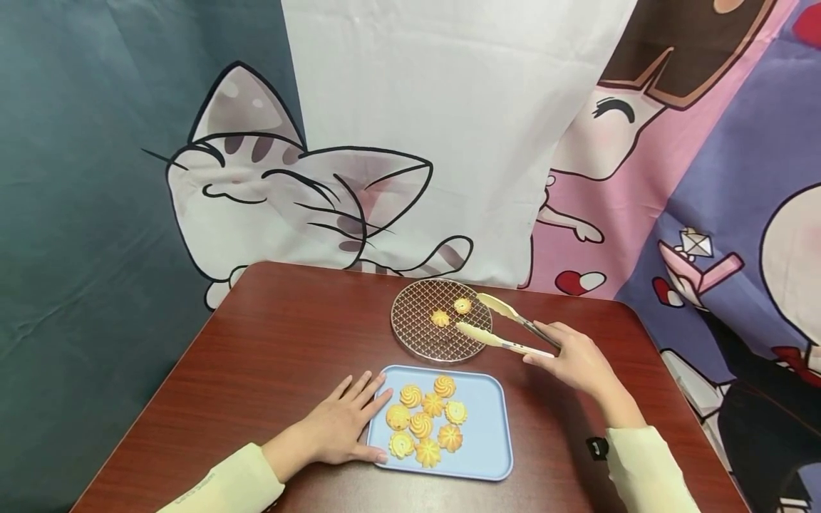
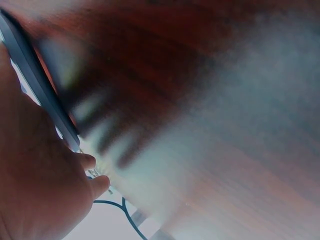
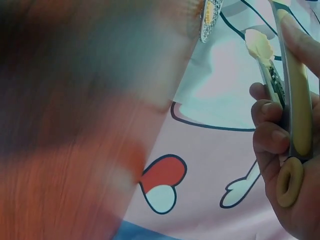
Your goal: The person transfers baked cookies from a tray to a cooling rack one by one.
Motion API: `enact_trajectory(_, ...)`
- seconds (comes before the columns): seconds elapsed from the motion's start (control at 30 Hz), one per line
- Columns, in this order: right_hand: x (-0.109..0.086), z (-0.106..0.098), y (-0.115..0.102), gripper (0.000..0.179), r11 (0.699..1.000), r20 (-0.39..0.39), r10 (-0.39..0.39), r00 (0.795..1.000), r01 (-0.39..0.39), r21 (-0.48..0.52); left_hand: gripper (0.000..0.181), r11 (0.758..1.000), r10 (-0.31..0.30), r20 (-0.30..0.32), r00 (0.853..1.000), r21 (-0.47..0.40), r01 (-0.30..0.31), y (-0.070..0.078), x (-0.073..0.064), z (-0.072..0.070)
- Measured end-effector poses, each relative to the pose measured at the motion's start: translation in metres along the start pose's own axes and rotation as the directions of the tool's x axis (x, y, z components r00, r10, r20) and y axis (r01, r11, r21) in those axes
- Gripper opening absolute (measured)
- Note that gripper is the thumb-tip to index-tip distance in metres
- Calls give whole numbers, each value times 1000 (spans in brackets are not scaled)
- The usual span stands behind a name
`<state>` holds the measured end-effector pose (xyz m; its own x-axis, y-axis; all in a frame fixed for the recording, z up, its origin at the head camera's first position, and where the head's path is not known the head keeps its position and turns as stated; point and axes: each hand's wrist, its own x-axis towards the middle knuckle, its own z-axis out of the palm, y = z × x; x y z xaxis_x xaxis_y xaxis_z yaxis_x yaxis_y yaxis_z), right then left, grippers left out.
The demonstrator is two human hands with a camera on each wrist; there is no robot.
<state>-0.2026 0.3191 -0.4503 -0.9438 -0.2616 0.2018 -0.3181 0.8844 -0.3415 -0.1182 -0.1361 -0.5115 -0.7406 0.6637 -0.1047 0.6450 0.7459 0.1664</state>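
My right hand (image 1: 577, 362) grips a pair of tongs (image 1: 476, 333) with cream-coloured tips. The arms of the tongs stand apart over the right side of a round wire rack (image 1: 413, 328). Two piped butter cookies (image 1: 440, 318) lie on that rack, just left of the tips and not pinched. In the right wrist view, fingers wrap the tongs' cream handle (image 3: 300, 110), which ends in a ring. My left hand (image 1: 336, 425) rests with spread fingers at the left edge of a light blue tray (image 1: 485, 438), touching it. Several cookies (image 1: 450, 437) sit on the tray's left and middle.
Both tray and rack stand on a dark red wooden table (image 1: 276, 335), the rack behind the tray near the far edge. Behind the table hangs a cartoon-printed cloth (image 1: 449, 142). A small black object (image 1: 597, 448) shows by the right sleeve.
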Motion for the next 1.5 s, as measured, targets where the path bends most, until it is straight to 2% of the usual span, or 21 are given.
enact_trajectory(0.37, -30, -11, -8, 80, 1000, -19, -1, 1000, 1, -5, 103, 1000, 25, -38, 999, 12, -25, 0, -1, 0)
enact_trajectory(0.67, -48, -19, -13, 80, 999, -26, -36, 999, 35, -9, 104, 1000, 7, -13, 1000, 17, -7, -1, 0, 1)
enact_trajectory(0.97, -69, -18, -14, 74, 994, -73, -114, 991, 113, -13, 104, 1000, 2, -8, 1000, 6, -2, -1, 0, 1)
enact_trajectory(1.3, -96, -14, -14, 72, 996, -106, -92, 990, 94, 12, 105, 1000, -7, 11, 1000, 0, 7, 0, 0, 1)
enact_trajectory(1.5, -109, -11, -20, 72, 995, -93, -103, 990, 104, 4, 105, 1000, -2, -6, 1000, 8, 2, 1, -1, -2)
